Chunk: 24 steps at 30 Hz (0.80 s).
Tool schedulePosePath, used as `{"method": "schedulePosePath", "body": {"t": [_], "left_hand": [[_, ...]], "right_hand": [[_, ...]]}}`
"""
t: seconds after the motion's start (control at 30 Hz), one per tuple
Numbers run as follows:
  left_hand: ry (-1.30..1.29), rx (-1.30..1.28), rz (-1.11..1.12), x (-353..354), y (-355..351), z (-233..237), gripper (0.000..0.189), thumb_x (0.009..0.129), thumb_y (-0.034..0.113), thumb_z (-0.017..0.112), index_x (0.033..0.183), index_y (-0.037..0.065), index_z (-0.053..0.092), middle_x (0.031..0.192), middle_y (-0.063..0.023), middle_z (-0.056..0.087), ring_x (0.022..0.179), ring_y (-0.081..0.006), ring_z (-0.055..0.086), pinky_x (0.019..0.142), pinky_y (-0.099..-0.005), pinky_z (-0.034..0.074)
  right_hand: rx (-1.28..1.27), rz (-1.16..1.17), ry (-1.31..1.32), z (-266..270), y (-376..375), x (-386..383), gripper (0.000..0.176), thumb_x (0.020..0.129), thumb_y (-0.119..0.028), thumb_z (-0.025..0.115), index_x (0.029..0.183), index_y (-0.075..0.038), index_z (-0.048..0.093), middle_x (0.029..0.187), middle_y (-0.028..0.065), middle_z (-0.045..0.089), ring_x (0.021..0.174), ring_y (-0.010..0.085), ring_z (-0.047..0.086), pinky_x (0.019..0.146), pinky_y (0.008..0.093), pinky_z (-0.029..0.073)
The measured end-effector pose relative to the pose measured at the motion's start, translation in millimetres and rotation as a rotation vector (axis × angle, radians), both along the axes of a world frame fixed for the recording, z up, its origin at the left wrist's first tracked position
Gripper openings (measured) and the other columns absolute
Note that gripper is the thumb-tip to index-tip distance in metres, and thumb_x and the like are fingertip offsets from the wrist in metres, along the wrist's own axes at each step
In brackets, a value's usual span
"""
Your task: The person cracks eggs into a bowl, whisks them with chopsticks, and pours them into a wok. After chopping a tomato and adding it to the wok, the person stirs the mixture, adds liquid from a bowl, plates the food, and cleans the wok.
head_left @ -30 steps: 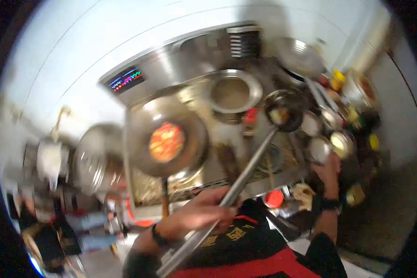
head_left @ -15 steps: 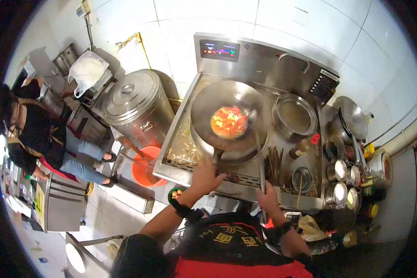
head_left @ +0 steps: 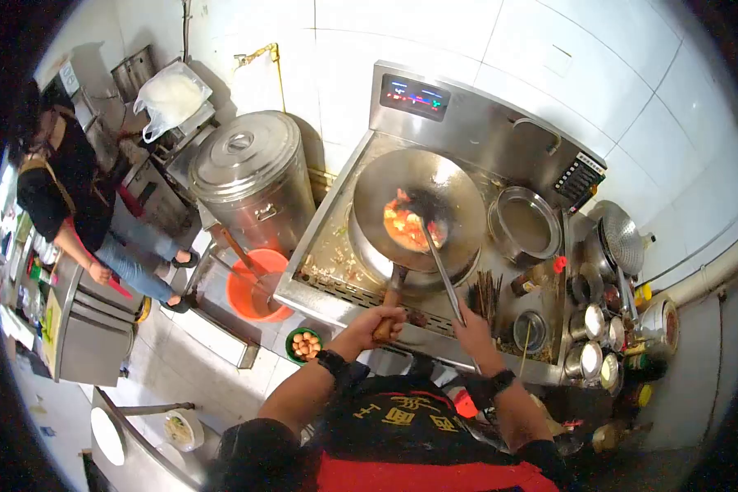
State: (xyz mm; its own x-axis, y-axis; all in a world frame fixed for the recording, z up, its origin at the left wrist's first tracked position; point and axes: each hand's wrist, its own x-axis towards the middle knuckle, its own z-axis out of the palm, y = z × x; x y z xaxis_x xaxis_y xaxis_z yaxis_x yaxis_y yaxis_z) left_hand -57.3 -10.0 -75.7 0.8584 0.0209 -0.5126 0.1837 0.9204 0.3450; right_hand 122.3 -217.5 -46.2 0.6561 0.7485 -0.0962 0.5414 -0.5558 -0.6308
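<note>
While red and yellow food sits in the wok, it lies ahead of both hands, slightly nearer the left hand, whose fingers are curled round the wok's handle. From the right hand, closed around its shaft, the ladle slants forward and leftward into that food. Ahead and to the right of that hand, a round pan holds cloudy liquid; farther right stand small tubs with pale contents. Left of the left hand, a green bowl holds brown eggs.
</note>
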Motion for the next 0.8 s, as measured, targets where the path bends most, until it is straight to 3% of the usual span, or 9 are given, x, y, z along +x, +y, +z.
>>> {"method": "schedulePosePath", "body": {"t": [0.17,0.27,0.3,0.33,0.4,0.5,0.6,0.67,0.8], "left_hand": [[-0.027,-0.026,0.018,-1,-7,5,0.016,0.092,0.016,0.060,0.083,0.010,0.048,0.068,0.0000,0.049,0.054,-0.0108,0.048,0.047,-0.0266,0.043],[-0.029,-0.011,-0.023,1,-9,4,0.016,0.091,0.015,0.060,0.083,0.010,0.047,0.067,0.0000,0.048,0.053,-0.0107,0.048,0.047,-0.0267,0.043],[-0.035,-0.027,-0.022,4,-11,1,0.016,0.091,0.015,0.060,0.083,0.011,0.047,0.067,0.0001,0.048,0.053,-0.0107,0.048,0.047,-0.0271,0.043],[-0.043,-0.044,-0.019,6,-15,-2,0.016,0.090,0.015,0.060,0.082,0.011,0.048,0.066,0.0002,0.048,0.052,-0.0106,0.048,0.046,-0.0274,0.043],[-0.033,-0.044,-0.001,6,-18,0,0.015,0.090,0.014,0.060,0.083,0.011,0.047,0.066,0.0002,0.048,0.051,-0.0108,0.047,0.045,-0.0278,0.042],[-0.013,-0.035,0.015,5,-14,3,0.015,0.090,0.014,0.060,0.084,0.011,0.047,0.066,0.0002,0.047,0.050,-0.0110,0.047,0.044,-0.0283,0.042],[-0.005,-0.027,0.014,8,-15,-1,0.015,0.090,0.014,0.060,0.086,0.011,0.047,0.066,0.0002,0.047,0.049,-0.0112,0.046,0.044,-0.0284,0.041],[0.022,-0.026,0.001,4,-20,-4,0.015,0.090,0.014,0.061,0.086,0.011,0.047,0.065,0.0001,0.047,0.049,-0.0113,0.046,0.044,-0.0285,0.041],[-0.025,-0.021,0.016,9,-21,-2,0.013,0.090,0.014,0.061,0.089,0.010,0.048,0.066,-0.0001,0.048,0.053,-0.0116,0.048,0.046,-0.0289,0.043]], "right_hand": [[-0.209,0.143,-0.329,6,-80,-16,0.058,0.089,-0.015,0.054,0.144,-0.006,0.038,0.084,0.0285,0.062,0.079,0.0433,0.063,0.069,0.0510,0.049],[-0.483,0.038,-0.316,47,-33,-17,0.060,0.090,-0.016,0.053,0.146,-0.006,0.033,0.082,0.0304,0.061,0.077,0.0469,0.061,0.069,0.0542,0.049],[-0.482,0.027,-0.312,28,-18,-11,0.060,0.090,-0.016,0.053,0.146,-0.006,0.033,0.082,0.0304,0.061,0.077,0.0469,0.061,0.069,0.0542,0.049],[-0.292,0.047,-0.298,-9,1,1,0.060,0.091,-0.017,0.052,0.146,-0.006,0.032,0.080,0.0302,0.061,0.075,0.0477,0.060,0.069,0.0549,0.049],[-0.098,0.073,-0.284,-17,16,-2,0.060,0.092,-0.018,0.052,0.147,-0.007,0.031,0.078,0.0301,0.061,0.073,0.0485,0.060,0.069,0.0555,0.048],[-0.128,0.104,-0.143,2,-1,-15,0.060,0.093,-0.020,0.051,0.148,-0.007,0.028,0.076,0.0298,0.061,0.072,0.0482,0.060,0.068,0.0542,0.049],[-0.370,0.132,-0.144,40,-32,-10,0.061,0.094,-0.021,0.050,0.149,-0.008,0.025,0.077,0.0296,0.061,0.074,0.0482,0.061,0.068,0.0539,0.049],[-0.521,0.041,-0.323,60,-27,-11,0.061,0.093,-0.021,0.049,0.148,-0.008,0.026,0.077,0.0303,0.061,0.074,0.0488,0.061,0.069,0.0541,0.048],[-0.442,-0.074,-0.211,1,24,9,0.062,0.093,-0.021,0.051,0.148,-0.007,0.027,0.078,0.0307,0.061,0.075,0.0483,0.061,0.069,0.0545,0.048]]}}
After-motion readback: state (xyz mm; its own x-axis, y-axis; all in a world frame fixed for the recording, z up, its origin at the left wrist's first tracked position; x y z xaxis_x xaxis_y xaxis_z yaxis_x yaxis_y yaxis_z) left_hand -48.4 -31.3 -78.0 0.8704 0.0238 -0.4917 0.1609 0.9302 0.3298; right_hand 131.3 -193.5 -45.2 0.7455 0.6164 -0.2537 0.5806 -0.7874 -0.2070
